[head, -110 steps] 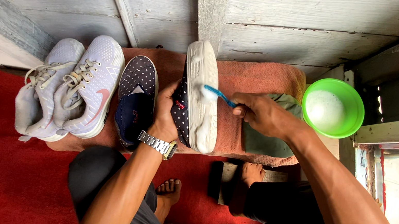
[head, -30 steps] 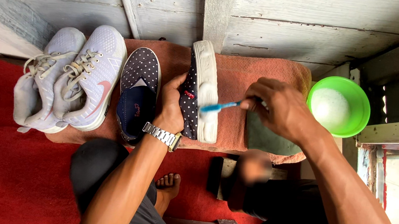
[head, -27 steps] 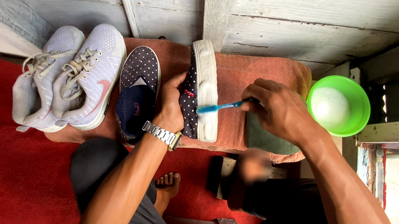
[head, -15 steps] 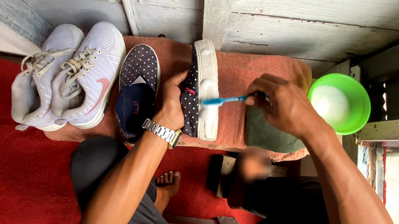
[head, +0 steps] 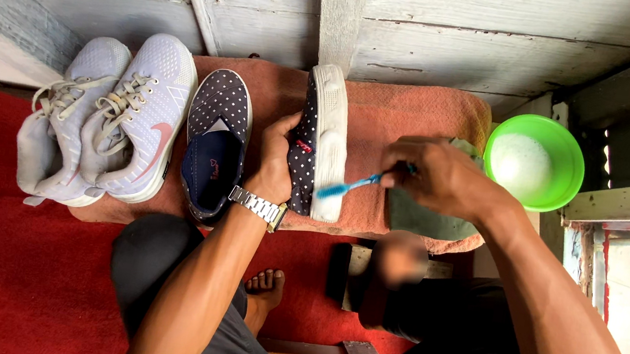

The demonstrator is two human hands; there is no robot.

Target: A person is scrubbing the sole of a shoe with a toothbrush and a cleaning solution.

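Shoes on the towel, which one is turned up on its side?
The polka-dot slip-on gripped by the left hand, its white sole facing the blue toothbrush. Its twin and the two grey sneakers lie flat, openings up.

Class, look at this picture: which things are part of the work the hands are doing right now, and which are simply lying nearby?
In use:
left hand holding the dotted shoe on its side
right hand with the blue toothbrush at its white sole
green bowl of foamy water

Lying nearby:
second dotted shoe
pair of pale sneakers
orange towel
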